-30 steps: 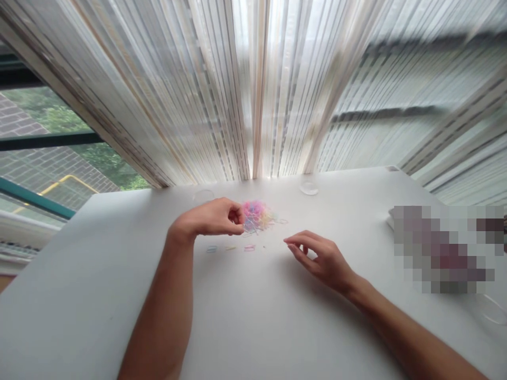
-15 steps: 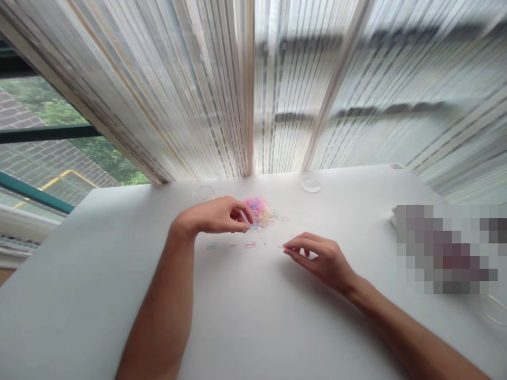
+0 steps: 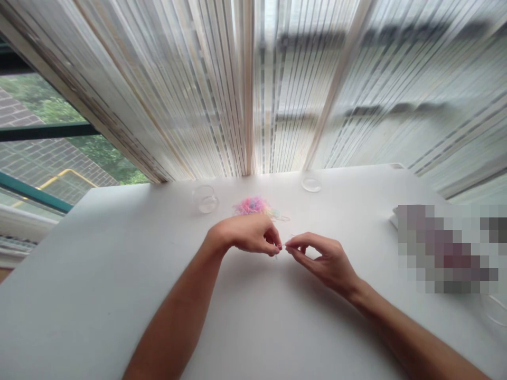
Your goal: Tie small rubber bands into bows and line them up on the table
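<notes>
A small heap of pastel rubber bands point(image 3: 253, 205) lies on the white table point(image 3: 99, 274), partly covered by my left hand point(image 3: 253, 235). That hand is closed in a pinch, with thin pinkish rubber bands point(image 3: 279, 246) at its fingertips. Facing it, my right hand point(image 3: 322, 256) pinches at the same strands, its fingertips almost meeting the left ones. How many bands are between the fingers I cannot tell. The row of small coloured bands on the table is hidden behind my left hand and forearm.
Behind the left hand stands a clear round container point(image 3: 205, 200). A clear round lid point(image 3: 311, 184) lies near the table's back edge. To the right is a blurred-out object point(image 3: 443, 250), with a white cable point(image 3: 493, 311) near it. Striped curtains point(image 3: 198, 95) hang behind the table.
My left hand has moved from the heap, right and toward me, to meet the right hand with bands in its pinch. The right hand has stayed nearly in place. The clear container is now uncovered.
</notes>
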Demonstrator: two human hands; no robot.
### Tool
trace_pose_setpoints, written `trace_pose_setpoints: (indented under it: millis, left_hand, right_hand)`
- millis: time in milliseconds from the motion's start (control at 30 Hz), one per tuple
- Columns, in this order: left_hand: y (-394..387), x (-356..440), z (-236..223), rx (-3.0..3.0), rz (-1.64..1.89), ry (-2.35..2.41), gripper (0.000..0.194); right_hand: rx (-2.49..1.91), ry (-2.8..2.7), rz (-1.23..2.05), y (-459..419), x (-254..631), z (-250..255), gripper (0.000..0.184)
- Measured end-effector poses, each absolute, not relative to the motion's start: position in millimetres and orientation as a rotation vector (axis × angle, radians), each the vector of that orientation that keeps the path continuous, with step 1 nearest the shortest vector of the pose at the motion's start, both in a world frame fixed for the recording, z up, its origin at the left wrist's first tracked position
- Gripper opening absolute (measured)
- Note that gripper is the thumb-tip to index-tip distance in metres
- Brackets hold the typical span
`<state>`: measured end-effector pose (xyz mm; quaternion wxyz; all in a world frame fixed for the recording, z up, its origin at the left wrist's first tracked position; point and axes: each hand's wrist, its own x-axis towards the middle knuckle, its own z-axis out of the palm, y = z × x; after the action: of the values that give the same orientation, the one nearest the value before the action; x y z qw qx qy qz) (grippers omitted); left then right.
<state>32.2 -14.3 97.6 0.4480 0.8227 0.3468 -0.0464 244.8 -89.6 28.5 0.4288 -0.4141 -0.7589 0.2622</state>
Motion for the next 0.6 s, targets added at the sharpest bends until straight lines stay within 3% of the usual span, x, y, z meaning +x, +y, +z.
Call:
trace_pose_setpoints:
  millis: [267,600]
  left_hand:
    - [-13.0,29.0,97.8,2.012,-0.154,0.891,0.016]
    - [-15.2,10.7,118.0,2.099,-0.163,1.022,0.022]
  right_hand:
    - [-0.903,-1.957,0.623,-90.9,241.0,31.2,0.014]
    - [-1.058,-1.913,0.713,-89.9,222.9,39.8,0.011]
